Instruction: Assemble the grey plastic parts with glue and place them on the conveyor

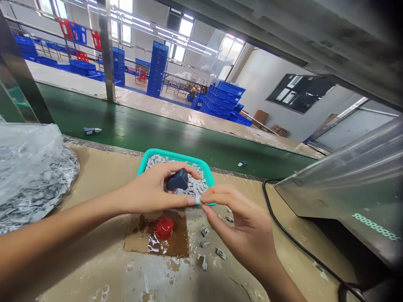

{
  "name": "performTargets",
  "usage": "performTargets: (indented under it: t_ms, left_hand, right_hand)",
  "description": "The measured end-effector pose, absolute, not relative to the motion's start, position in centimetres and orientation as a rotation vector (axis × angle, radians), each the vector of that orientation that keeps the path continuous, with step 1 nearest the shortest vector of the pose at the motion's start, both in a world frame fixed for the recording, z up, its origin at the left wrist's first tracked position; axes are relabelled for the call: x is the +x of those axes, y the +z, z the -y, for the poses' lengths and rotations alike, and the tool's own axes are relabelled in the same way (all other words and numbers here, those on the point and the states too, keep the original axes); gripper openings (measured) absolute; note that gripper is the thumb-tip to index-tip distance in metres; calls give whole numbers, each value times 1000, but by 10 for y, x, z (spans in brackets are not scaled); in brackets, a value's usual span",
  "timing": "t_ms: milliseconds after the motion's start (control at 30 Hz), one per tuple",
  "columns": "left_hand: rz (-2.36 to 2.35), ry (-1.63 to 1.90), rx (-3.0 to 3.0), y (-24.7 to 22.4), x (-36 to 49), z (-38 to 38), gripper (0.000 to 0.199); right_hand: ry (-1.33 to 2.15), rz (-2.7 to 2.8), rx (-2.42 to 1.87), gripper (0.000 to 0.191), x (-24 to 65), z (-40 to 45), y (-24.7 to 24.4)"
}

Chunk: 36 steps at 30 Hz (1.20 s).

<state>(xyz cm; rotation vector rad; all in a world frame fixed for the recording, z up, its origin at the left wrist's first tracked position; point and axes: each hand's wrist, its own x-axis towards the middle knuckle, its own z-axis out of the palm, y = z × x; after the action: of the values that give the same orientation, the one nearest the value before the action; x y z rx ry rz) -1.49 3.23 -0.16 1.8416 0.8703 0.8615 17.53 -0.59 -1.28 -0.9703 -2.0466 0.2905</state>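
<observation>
My left hand (pixel 151 188) curls around a dark blue plastic part (pixel 178 180) with a rounded, blocky end. Its thumb reaches right, close to a small whitish piece (pixel 198 199) at the fingertips of my right hand (pixel 241 224). Thumb and fingers of the right hand pinch that piece; its exact shape is too small to tell. Both hands are over the near edge of a turquoise basket (pixel 208 172) holding many small grey plastic pieces (pixel 157 160). A wet red cap-like object (pixel 164 227) rests below on a brown, liquid-covered sheet (pixel 176 243).
Several loose grey pieces (pixel 221 253) are scattered on the tan tabletop (pixel 100 172). A clear bag of grey parts (pixel 37 176) lies at left. Behind runs a green conveyor belt (pixel 132 121) carrying small blue-and-white parts (pixel 91 131). A black cable (pixel 292 230) curves at right.
</observation>
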Motion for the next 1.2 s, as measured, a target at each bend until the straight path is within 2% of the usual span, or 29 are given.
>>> performTargets:
  t_ms: [100, 300, 700, 1000, 1200]
  left_hand:
    - [-1058, 917, 1735, -3, -17, -37, 40]
    - [-1022, 889, 1568, -9, -15, -39, 39]
    - [-928, 974, 1516, -9, -14, -38, 33]
    - [-947, 1113, 1375, -11, -17, -42, 29]
    - [-858, 1152, 1214, -8, -14, -37, 17]
  right_hand:
    - [319, 2144, -1076, 14, 184, 13, -36]
    - [274, 2337, -1204, 15, 185, 17, -72]
    - [196, 2385, -1192, 14, 184, 19, -71]
    - [260, 2315, -1188, 16, 187, 22, -73]
    - [288, 2288, -1213, 17, 188, 21, -76]
